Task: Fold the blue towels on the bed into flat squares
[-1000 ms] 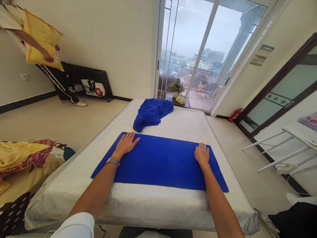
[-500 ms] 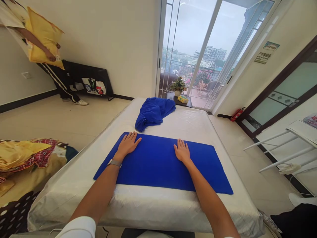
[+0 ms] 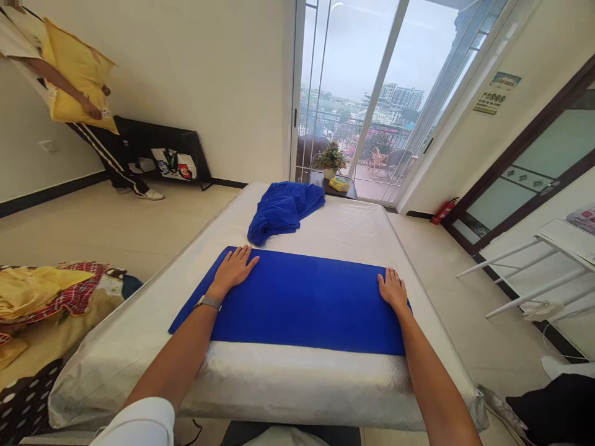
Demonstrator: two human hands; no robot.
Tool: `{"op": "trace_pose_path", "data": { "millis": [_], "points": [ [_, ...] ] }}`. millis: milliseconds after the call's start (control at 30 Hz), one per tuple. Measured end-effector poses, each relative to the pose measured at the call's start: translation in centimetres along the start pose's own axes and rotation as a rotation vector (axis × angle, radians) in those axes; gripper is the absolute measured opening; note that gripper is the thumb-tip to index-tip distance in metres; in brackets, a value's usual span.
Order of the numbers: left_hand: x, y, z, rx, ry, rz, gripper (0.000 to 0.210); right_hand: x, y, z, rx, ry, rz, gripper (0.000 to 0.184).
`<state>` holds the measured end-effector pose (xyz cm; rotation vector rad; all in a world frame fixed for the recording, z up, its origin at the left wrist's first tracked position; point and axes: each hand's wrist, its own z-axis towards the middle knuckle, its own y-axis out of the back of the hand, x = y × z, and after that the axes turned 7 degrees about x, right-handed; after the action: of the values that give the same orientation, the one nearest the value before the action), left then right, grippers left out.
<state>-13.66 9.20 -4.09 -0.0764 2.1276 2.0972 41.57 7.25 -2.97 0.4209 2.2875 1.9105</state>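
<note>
A blue folded cloth (image 3: 307, 303) lies flat and smooth in a long rectangle on a mattress-like surface (image 3: 297, 378) with a pale, shiny cover. My left hand (image 3: 235, 269) rests palm down on the cloth's far left corner, fingers stretched out. On the far right corner lies my right hand (image 3: 393, 288), also flat, its fingers extended. Neither hand grips anything. Beyond the flat cloth sits a crumpled heap of blue fabric (image 3: 283, 210), apart from both hands.
At the left, a person holds a yellow pillow (image 3: 79, 74) beside a black cabinet (image 3: 162, 148). Piled fabrics (image 3: 60, 291) lie near left. A small dark table (image 3: 348, 189) with a potted plant (image 3: 331, 158) stands beyond the bed. White furniture legs (image 3: 525, 303) are at right.
My right hand has slid rightward across the blue cloth, from right of its middle to its far right corner. My left hand stays at the far left corner. The view has shifted slightly.
</note>
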Motion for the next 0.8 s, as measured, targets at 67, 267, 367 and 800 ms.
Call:
{"op": "trace_pose_path", "data": {
  "millis": [67,267,367,800],
  "points": [
    [0.1,0.2,0.0,0.019,0.002,0.001,0.079,0.3,0.3,-0.3,-0.007,-0.014,0.0,0.072],
    [-2.9,1.2,-0.3,-0.075,-0.028,0.029,0.075,5.5,1.7,-3.6,-0.247,0.078,-0.086,0.062],
    [-8.2,0.6,-0.9,-0.118,-0.21,0.002,0.071,11.2,1.0,-6.7,-0.217,0.269,-0.037,0.061],
    [-16.1,-2.1,-3.5,0.007,-0.393,-0.017,0.072,16.3,-2.2,-9.3,0.032,0.487,0.005,0.068]
  ]
}}
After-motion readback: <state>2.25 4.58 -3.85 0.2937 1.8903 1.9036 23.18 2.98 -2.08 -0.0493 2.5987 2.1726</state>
